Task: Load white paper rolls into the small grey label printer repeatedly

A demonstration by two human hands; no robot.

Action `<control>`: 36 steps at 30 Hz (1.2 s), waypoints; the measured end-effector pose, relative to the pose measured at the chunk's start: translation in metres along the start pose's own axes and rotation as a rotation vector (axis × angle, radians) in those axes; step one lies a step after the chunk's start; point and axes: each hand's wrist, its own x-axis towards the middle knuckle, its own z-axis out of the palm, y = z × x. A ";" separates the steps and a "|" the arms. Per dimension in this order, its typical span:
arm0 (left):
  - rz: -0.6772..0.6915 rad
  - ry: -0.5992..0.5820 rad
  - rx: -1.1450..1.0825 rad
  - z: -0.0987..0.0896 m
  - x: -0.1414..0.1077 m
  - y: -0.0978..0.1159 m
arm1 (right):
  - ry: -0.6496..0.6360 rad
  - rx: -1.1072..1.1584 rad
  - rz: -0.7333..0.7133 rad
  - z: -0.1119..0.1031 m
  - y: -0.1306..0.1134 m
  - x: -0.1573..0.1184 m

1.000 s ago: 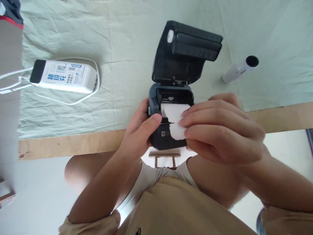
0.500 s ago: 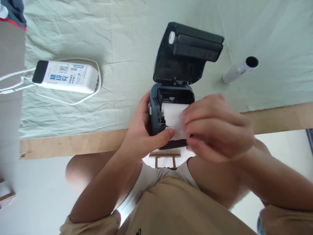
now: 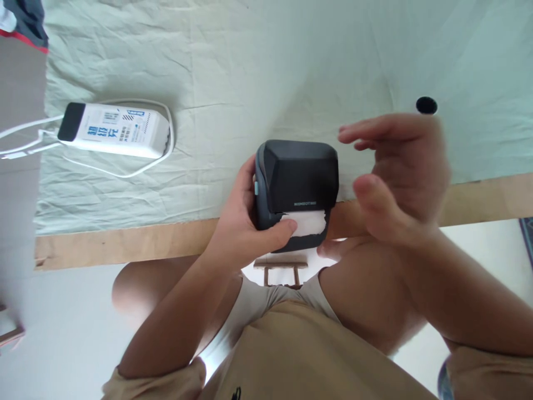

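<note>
A small dark printer (image 3: 306, 175) sits at the near edge of the cloth-covered table, its black lid down. From under the lid's lower edge comes a strip of white paper (image 3: 310, 222) with a ragged end. My left hand (image 3: 250, 222) grips the printer's left side, its thumb pressing on the paper strip. To the right of the printer is my right hand (image 3: 400, 172), off the printer, fingers apart with nothing between them, slightly blurred.
At the left lies a white power strip (image 3: 120, 130) with black end and white cables. A dark-topped cylinder (image 3: 427, 105) stands behind my right hand. The table's wooden edge (image 3: 125, 244) runs in front; dark fabric (image 3: 31, 22) is at top left.
The printer's lid has swung down from raised to closed, covering the paper roll. My right hand has let go of the paper and moved up and right. My left hand stays put.
</note>
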 end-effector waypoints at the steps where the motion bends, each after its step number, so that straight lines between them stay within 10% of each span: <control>1: -0.003 -0.001 -0.010 0.000 0.000 0.000 | -0.049 -0.002 -0.007 0.000 0.000 0.001; 10: 0.015 -0.063 -0.180 -0.001 -0.003 -0.009 | -0.353 0.262 0.273 0.002 0.000 0.004; 23: -0.062 0.145 -0.139 0.021 -0.002 0.008 | -0.305 0.157 0.140 0.007 0.002 0.002; 36: -0.059 0.111 -0.215 0.017 -0.002 0.005 | -0.316 0.136 0.140 0.011 0.007 0.000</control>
